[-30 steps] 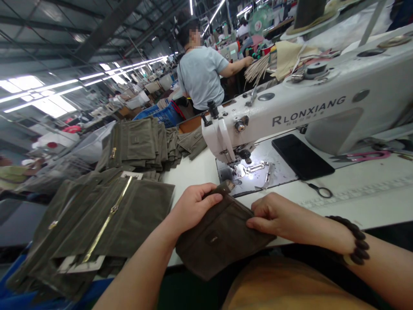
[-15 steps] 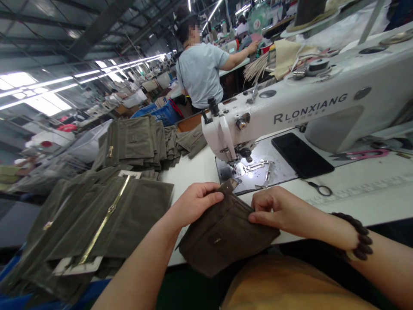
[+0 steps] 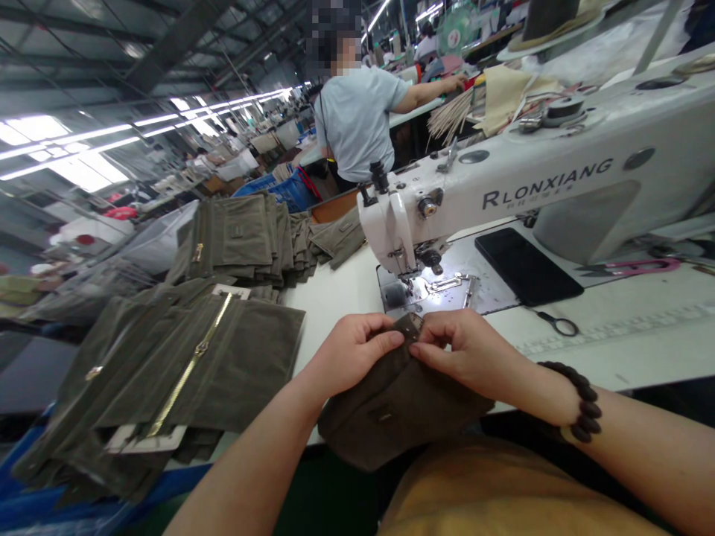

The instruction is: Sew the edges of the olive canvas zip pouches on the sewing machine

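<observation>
Both of my hands grip a dark brown fabric piece (image 3: 399,406) at its far corner, at the front edge of the white table (image 3: 335,290). My left hand (image 3: 351,353) pinches the corner from the left, fingers closed on the cloth. My right hand (image 3: 469,353), with a dark bead bracelet on the wrist, pinches the same corner from the right, its fingers almost touching the left hand's. The corner lies just in front of the needle area (image 3: 416,279) of the white sewing machine (image 3: 536,186). The fabric's lower part hangs over the table edge toward my lap.
A stack of olive fabric panels with brass zippers (image 3: 184,372) lies at the left, more folded pieces (image 3: 246,238) behind it. A black phone (image 3: 528,266) and small snips (image 3: 553,321) lie on the machine bed. A person in a light shirt (image 3: 360,119) works at the station beyond.
My right hand has slid left along the fabric edge to meet my left hand at the corner. The fabric has moved slightly toward the needle.
</observation>
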Motion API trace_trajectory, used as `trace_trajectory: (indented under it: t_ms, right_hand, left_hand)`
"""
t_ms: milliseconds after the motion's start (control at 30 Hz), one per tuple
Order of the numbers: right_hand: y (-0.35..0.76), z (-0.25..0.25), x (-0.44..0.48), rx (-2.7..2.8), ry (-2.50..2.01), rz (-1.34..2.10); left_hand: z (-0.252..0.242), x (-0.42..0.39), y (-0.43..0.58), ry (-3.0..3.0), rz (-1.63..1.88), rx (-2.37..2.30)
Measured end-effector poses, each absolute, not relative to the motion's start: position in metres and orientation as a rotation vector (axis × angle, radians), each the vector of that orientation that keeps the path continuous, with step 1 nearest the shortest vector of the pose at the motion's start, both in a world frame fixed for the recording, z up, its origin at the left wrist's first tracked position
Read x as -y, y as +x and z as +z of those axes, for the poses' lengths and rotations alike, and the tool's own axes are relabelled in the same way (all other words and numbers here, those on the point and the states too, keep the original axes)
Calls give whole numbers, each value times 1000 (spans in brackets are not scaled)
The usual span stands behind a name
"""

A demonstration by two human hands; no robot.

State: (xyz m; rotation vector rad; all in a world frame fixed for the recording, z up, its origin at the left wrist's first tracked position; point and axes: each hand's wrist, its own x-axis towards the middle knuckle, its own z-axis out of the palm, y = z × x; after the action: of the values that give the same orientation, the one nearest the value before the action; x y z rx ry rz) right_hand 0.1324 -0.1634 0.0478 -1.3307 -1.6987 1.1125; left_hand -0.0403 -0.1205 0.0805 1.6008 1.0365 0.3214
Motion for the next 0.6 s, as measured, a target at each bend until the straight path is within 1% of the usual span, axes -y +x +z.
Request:
trace_trajectory:
  t_ms: [167, 400, 600]
  right_hand:
    - [137, 45, 162, 1687, -1385, 1190]
    - [147, 38, 159, 1664, -1397, 1413]
    - [158, 25, 155, 1723, -1353, 1586]
  left_hand:
    - [78, 120, -42, 1699, 331, -1077]
    - [75, 117, -43, 1700, 376, -1113]
    - [77, 108, -46, 1766, 416, -1237]
